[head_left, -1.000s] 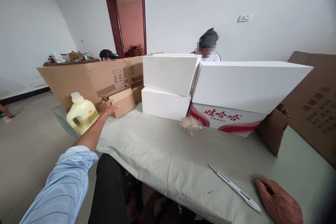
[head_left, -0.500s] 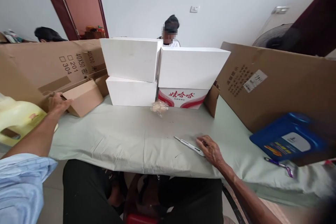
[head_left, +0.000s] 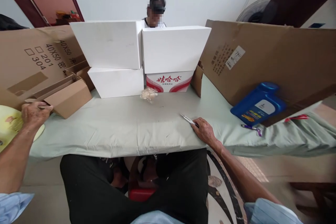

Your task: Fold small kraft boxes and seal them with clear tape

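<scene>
The knife (head_left: 187, 119) is near the front of the worktop (head_left: 118, 122), its tip toward ten o'clock; the right hand (head_left: 204, 131) appears closed around its handle. At nine o'clock from the knife, the left hand (head_left: 35, 113) is narrow, fingers curled against the left end of the small carton (head_left: 69, 100); whether it pinches the cardboard, I cannot tell. A plastic bag (head_left: 148, 94) sits toward ten o'clock, white boxes (head_left: 173, 50) between ten and twelve, a blue jug (head_left: 258, 106) at three. Taking up the knife seems the step in hand; the next move calls for a firm grip, fingers clear of the tip.
</scene>
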`<state>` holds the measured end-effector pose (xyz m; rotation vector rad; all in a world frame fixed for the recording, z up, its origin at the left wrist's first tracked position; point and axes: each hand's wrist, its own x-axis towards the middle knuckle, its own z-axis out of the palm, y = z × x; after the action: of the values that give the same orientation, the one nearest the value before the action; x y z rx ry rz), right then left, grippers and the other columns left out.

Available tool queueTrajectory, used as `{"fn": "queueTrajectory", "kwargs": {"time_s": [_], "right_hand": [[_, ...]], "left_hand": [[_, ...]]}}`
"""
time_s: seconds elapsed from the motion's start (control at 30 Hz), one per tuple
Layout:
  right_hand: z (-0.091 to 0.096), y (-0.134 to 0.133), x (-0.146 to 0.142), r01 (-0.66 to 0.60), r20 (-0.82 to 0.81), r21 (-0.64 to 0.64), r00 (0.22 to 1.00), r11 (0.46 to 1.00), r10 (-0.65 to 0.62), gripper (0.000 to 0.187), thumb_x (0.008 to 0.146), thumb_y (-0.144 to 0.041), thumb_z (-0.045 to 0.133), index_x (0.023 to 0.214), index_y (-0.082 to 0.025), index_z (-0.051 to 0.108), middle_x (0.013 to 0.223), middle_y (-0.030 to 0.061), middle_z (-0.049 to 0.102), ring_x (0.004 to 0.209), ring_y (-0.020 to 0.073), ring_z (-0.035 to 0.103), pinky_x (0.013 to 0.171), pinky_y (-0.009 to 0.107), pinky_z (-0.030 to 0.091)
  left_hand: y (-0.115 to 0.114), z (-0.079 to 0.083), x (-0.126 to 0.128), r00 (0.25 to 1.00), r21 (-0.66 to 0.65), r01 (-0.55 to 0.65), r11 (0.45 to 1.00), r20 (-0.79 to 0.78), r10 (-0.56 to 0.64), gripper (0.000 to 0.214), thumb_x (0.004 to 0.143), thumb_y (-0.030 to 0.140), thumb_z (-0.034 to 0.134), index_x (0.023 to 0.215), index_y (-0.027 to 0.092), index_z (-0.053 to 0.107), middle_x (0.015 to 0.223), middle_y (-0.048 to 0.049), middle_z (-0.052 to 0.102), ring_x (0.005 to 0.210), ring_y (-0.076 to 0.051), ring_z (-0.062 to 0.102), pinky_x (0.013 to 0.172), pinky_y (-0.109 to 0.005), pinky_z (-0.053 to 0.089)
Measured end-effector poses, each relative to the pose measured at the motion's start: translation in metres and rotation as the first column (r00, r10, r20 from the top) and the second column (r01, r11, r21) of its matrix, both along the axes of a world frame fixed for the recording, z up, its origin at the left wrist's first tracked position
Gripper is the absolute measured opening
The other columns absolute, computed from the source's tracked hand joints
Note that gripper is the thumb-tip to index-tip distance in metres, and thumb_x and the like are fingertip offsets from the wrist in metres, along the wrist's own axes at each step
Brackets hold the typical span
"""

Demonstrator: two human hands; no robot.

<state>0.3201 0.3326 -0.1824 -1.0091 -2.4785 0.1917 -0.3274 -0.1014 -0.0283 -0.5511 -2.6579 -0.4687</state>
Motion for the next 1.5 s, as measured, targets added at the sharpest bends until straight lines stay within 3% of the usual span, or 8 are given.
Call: {"fn": "queueTrajectory", "kwargs": {"time_s": [0.37, 0.53, 0.7, 1.0, 1.17, 1.27, 1.37, 1.5], "right_hand": [[-0.017, 0.01, 0.016, 0.009, -0.172, 0.299, 0.984, 0.954, 0.044, 0.037, 0.106, -0.047, 0.049, 0.112, -0.02, 0.073, 0.103, 0.0154, 0.072, 0.098, 0.0319, 0.069, 0.088, 0.044, 0.056], [-0.001, -0.003, -0.022, -0.063, -0.282, 0.303, 0.947, 0.951, 0.153, 0.039, 0.108, -0.052, 0.05, 0.116, -0.021, 0.073, 0.105, 0.0144, 0.072, 0.099, 0.0322, 0.069, 0.089, 0.045, 0.057], [0.031, -0.041, -0.085, -0.28, -0.345, 0.11, 0.889, 0.954, 0.301, 0.041, 0.107, -0.054, 0.055, 0.127, -0.022, 0.072, 0.118, 0.0162, 0.072, 0.095, 0.03, 0.071, 0.095, 0.048, 0.058], [0.045, -0.106, -0.181, -0.677, -0.353, -0.267, 0.731, 0.686, 0.584, 0.095, 0.089, -0.06, 0.086, 0.168, -0.029, 0.042, 0.155, 0.0165, 0.058, 0.135, 0.0352, 0.062, 0.113, 0.051, 0.053], [0.041, -0.126, -0.191, -0.75, -0.394, -0.352, 0.661, 0.56, 0.638, 0.112, 0.087, -0.063, 0.088, 0.176, -0.027, 0.029, 0.167, 0.0194, 0.049, 0.147, 0.0392, 0.054, 0.122, 0.055, 0.045], [0.041, -0.13, -0.191, -0.77, -0.409, -0.354, 0.638, 0.531, 0.652, 0.109, 0.089, -0.061, 0.087, 0.176, -0.027, 0.029, 0.172, 0.019, 0.043, 0.151, 0.0388, 0.05, 0.125, 0.055, 0.042], [0.04, -0.132, -0.191, -0.764, -0.406, -0.359, 0.644, 0.535, 0.648, 0.107, 0.089, -0.06, 0.088, 0.174, -0.027, 0.032, 0.172, 0.0188, 0.045, 0.152, 0.0388, 0.049, 0.127, 0.055, 0.04], [0.038, -0.134, -0.19, -0.746, -0.394, -0.37, 0.666, 0.554, 0.633, 0.106, 0.088, -0.061, 0.088, 0.172, -0.024, 0.035, 0.169, 0.0211, 0.047, 0.151, 0.0393, 0.05, 0.126, 0.055, 0.041]], "left_hand": [[-0.014, 0.006, 0.031, 0.993, 0.149, 0.064, 0.987, 0.093, -0.079, 0.028, 0.077, 0.037, 0.064, 0.088, 0.015, 0.077, 0.082, -0.0078, 0.073, 0.098, -0.03, 0.069, 0.091, -0.035, 0.052], [-0.042, -0.011, 0.074, 0.982, 0.319, 0.14, 0.937, 0.079, -0.174, 0.029, 0.068, 0.043, 0.067, 0.081, 0.019, 0.077, 0.095, -0.0116, 0.079, 0.087, -0.028, 0.071, 0.089, -0.039, 0.057], [-0.066, -0.035, 0.132, 0.945, 0.483, 0.205, 0.851, 0.128, -0.3, 0.049, 0.068, 0.061, 0.072, 0.089, 0.018, 0.081, 0.09, -0.0118, 0.082, 0.08, -0.027, 0.074, 0.073, -0.035, 0.06], [-0.049, -0.056, 0.222, 0.759, 0.668, 0.277, 0.691, 0.289, -0.583, 0.059, 0.065, 0.066, 0.089, 0.099, 0.019, 0.083, 0.099, -0.0112, 0.082, 0.084, -0.027, 0.075, 0.076, -0.038, 0.064], [-0.039, -0.071, 0.234, 0.659, 0.766, 0.305, 0.566, 0.259, -0.706, 0.114, 0.067, 0.055, 0.095, 0.165, 0.026, 0.045, 0.126, -0.0108, 0.075, 0.105, -0.029, 0.076, 0.094, -0.044, 0.066], [-0.035, -0.084, 0.225, 0.662, 0.705, 0.35, 0.617, 0.28, -0.695, 0.123, 0.059, 0.052, 0.098, 0.165, 0.025, 0.041, 0.142, -0.0161, 0.069, 0.124, -0.035, 0.072, 0.099, -0.048, 0.065], [-0.029, -0.095, 0.22, 0.616, 0.582, 0.426, 0.692, 0.373, -0.694, 0.099, 0.057, 0.053, 0.099, 0.144, 0.021, 0.06, 0.135, -0.0173, 0.074, 0.127, -0.042, 0.071, 0.101, -0.055, 0.064], [-0.018, -0.101, 0.227, 0.604, 0.565, 0.441, 0.698, 0.388, -0.696, 0.084, 0.062, 0.052, 0.096, 0.133, 0.021, 0.065, 0.127, -0.0162, 0.077, 0.126, -0.044, 0.071, 0.104, -0.06, 0.061]]}}
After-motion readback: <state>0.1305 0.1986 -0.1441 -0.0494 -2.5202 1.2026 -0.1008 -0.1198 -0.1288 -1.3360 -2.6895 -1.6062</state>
